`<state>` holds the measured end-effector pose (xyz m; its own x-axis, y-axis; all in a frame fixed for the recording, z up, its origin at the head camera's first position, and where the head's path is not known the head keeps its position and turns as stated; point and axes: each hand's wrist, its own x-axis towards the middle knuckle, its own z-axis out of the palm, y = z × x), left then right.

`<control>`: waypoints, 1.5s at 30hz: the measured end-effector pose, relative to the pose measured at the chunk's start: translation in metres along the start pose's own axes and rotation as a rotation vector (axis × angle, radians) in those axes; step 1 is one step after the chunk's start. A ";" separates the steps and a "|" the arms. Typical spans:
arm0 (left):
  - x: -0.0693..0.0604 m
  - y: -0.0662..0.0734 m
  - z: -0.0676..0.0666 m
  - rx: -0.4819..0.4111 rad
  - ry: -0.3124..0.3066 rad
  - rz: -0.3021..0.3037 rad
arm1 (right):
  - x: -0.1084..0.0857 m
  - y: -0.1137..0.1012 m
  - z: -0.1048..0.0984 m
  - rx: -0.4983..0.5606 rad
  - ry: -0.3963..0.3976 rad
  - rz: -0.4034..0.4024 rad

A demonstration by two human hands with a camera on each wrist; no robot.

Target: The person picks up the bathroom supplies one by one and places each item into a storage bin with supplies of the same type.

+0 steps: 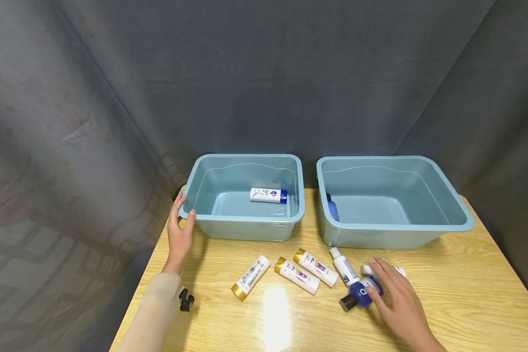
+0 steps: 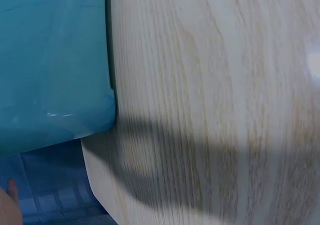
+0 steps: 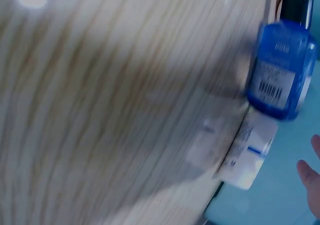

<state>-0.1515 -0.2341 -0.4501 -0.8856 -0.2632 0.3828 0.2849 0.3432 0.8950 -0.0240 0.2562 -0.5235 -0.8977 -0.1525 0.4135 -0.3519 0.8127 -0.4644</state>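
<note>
My left hand (image 1: 180,239) is at the front left corner of the left blue bin (image 1: 242,230), its fingers extended along the outside and its thumb by the front rim. In the left wrist view only a little of that hand (image 2: 9,205) shows. Thumb and fingers spread, my right hand (image 1: 398,300) hovers over a dark blue bottle (image 1: 364,292) with a black cap, lying on its side. The right wrist view has the fingers apart from the blue bottle (image 3: 277,70). Beside it lie a white bottle (image 1: 345,266) and a white item (image 1: 399,270) partly hidden by the hand.
White tubes with gold caps, one tube (image 1: 252,277) at left and two more tubes (image 1: 297,275) centrally, lie on the wooden table (image 1: 215,313). A white bottle with a blue cap (image 1: 267,195) is in the left bin. The right bin (image 1: 378,237) holds a blue bottle (image 1: 332,209).
</note>
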 end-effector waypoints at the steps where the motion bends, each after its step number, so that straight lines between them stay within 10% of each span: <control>1: 0.000 0.000 0.000 0.001 0.003 0.001 | 0.000 -0.002 0.001 0.000 -0.003 -0.008; 45: 0.000 0.001 0.004 -0.006 0.056 -0.013 | 0.030 -0.082 0.062 0.096 -0.121 -0.362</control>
<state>-0.1527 -0.2306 -0.4504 -0.8672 -0.3178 0.3835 0.2759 0.3346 0.9011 -0.0384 0.1501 -0.5222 -0.7338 -0.4892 0.4714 -0.6694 0.6390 -0.3789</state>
